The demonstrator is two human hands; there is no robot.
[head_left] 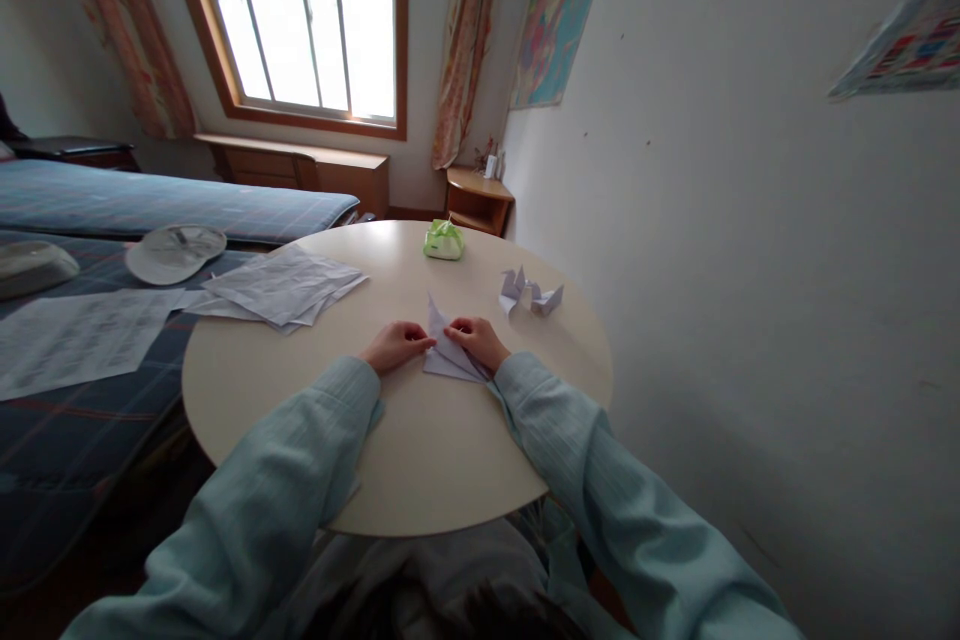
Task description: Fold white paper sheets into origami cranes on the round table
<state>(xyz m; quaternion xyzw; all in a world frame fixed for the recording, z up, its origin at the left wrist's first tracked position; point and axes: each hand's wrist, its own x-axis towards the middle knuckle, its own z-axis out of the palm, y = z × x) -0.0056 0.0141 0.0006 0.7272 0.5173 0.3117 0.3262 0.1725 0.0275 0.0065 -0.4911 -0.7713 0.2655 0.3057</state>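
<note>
A partly folded sheet of white paper [448, 357] lies on the round table [442, 450], one pointed flap standing up from it. My left hand [399, 344] pinches its left edge between thumb and fingers. On the flap's right side, my right hand [478, 341] is closed on the paper, thumb and fingertips together. Beyond my right hand stand folded paper cranes [513, 290], close beside each other.
Loose paper sheets [281, 285] overlap at the table's left edge. A green tissue pack [444, 240] sits at the far side. On the bed at left are a white cap [174, 254] and a printed sheet [82, 335]. A white wall [735, 320] rises at right.
</note>
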